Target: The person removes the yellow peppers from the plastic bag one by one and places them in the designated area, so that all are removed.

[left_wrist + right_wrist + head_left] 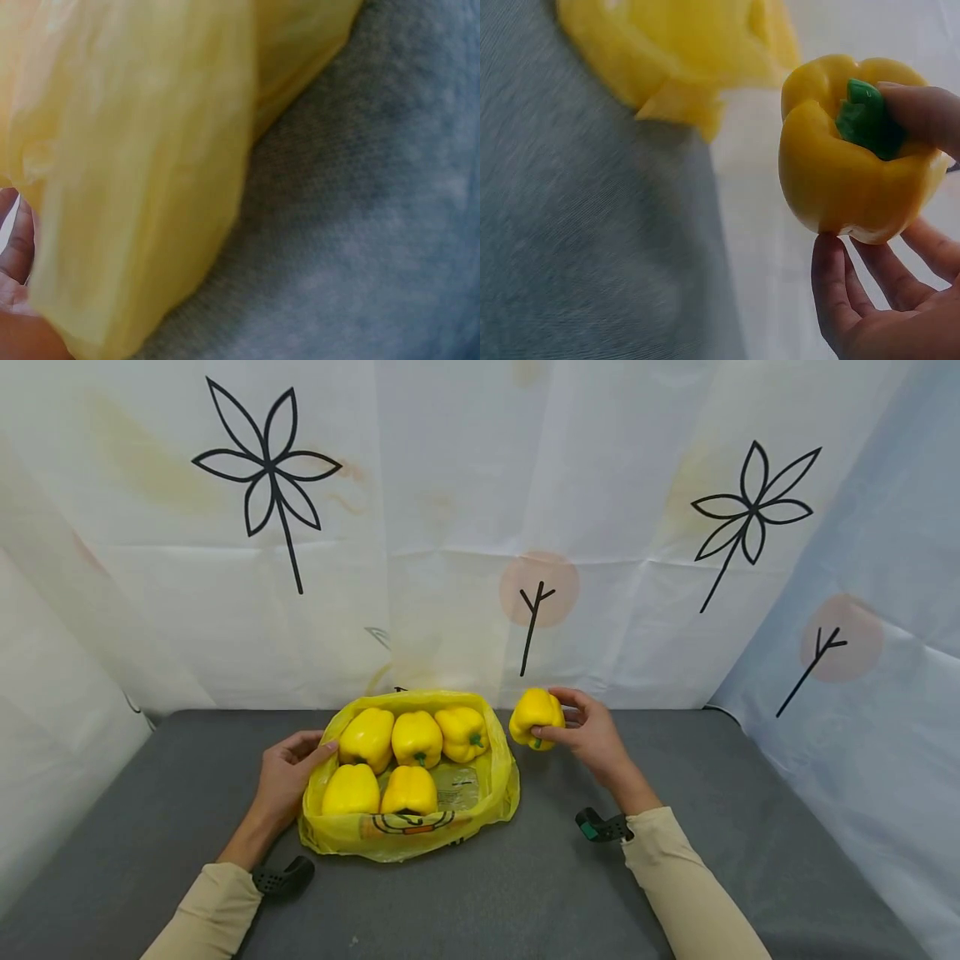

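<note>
Five peppers (417, 737) sit inside the yellow bag (504, 789) that my left hand (283, 774) pinches; only the sixth pepper (534, 708), gripped in my right hand (596, 735), is outside.

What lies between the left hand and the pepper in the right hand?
The open yellow bag with five yellow peppers in it, as the head view shows.

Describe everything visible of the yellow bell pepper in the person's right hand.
The glossy yellow bell pepper is plump and lobed, its skin smooth, with a thick green stem; whether it's real or artificial, I can't tell. The person's bare right hand holds it, thumb against the stem, fingers on another side. In the head view the stem end faces the wearer and slightly down. It seems raised above the grey table, just right of the translucent yellow plastic bag, not touching it.
</note>
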{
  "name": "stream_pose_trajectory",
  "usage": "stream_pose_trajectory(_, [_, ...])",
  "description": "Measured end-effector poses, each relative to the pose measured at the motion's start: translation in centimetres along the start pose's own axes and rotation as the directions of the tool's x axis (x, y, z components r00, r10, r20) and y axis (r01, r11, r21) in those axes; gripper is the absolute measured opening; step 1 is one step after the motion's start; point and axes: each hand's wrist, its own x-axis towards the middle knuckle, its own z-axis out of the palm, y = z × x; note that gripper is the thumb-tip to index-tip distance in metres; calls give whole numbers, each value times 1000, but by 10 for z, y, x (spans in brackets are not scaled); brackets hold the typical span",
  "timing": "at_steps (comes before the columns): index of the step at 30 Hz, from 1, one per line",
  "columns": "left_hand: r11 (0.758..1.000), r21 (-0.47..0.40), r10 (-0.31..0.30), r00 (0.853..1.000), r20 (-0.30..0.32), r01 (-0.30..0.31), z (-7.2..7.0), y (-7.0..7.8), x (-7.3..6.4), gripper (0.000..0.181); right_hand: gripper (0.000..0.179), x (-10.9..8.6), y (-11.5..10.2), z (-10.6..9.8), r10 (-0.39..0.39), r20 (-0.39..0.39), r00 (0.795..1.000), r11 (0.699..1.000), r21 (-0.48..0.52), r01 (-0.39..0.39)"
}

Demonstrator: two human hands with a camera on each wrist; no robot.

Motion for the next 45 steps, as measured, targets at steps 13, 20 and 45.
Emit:
stream_pose_trajectory(13, [1000, -5, -7, 1000, -13, 7, 2, 3, -2, 31, 73, 10, 35, -1, 109, 2, 994, 993, 34, -109])
stream_pose_trajectory(20, [1000, -6, -12, 1000, -18, 12, 3, 4, -1, 32, 72, 13, 48, 0, 98, 0, 995, 994, 41, -98])
stream_pose_trajectory(45, [999, 34, 10, 1000, -1, -10, 1, 1, -1, 31, 71, 12, 54, 4, 66, 58, 996, 997, 45, -69])
